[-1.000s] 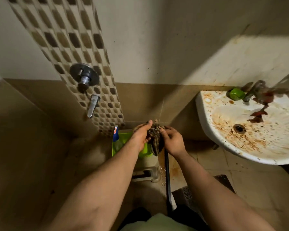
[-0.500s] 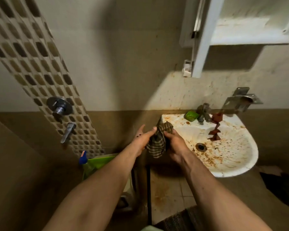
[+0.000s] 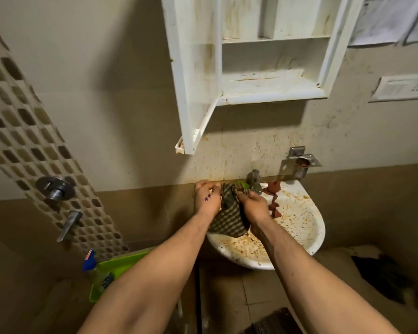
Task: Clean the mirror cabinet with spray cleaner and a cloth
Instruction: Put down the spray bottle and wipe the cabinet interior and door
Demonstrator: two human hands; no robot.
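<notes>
Bathroom corner, viewed from above over two bare forearms. At nine o'clock, a slanted strip of brown mosaic tiles (image 3: 22,141) was set into the wall, with a chrome shower valve (image 3: 54,188) and a lever-like spout (image 3: 69,224) mounted on it. At seven o'clock, a spray bottle (image 3: 89,259) with a blue head was stood in a green tub (image 3: 121,262), partly hidden by the left forearm.

Just below centre, the left hand (image 3: 206,197), marked with two small stars, was curled tightly onto the upper left edge of a checked cloth (image 3: 229,218). The cloth was held bunched between both hands and hung over the sink's rear left rim. At the cloth's three o'clock, the right hand (image 3: 253,206) was clenched round its gathered top.

At the cloth's one o'clock, a green soap (image 3: 241,183) and a metal tap (image 3: 255,180) were partly seen. The white sink (image 3: 307,237) was speckled with rust-coloured stains.

At twelve o'clock, a white cabinet (image 3: 263,88) was fixed to the wall above the sink, its door (image 3: 182,80) swung open leftward and its shelves stained. A metal holder (image 3: 299,162) was mounted at three o'clock, a switch plate (image 3: 399,89) at two o'clock.
</notes>
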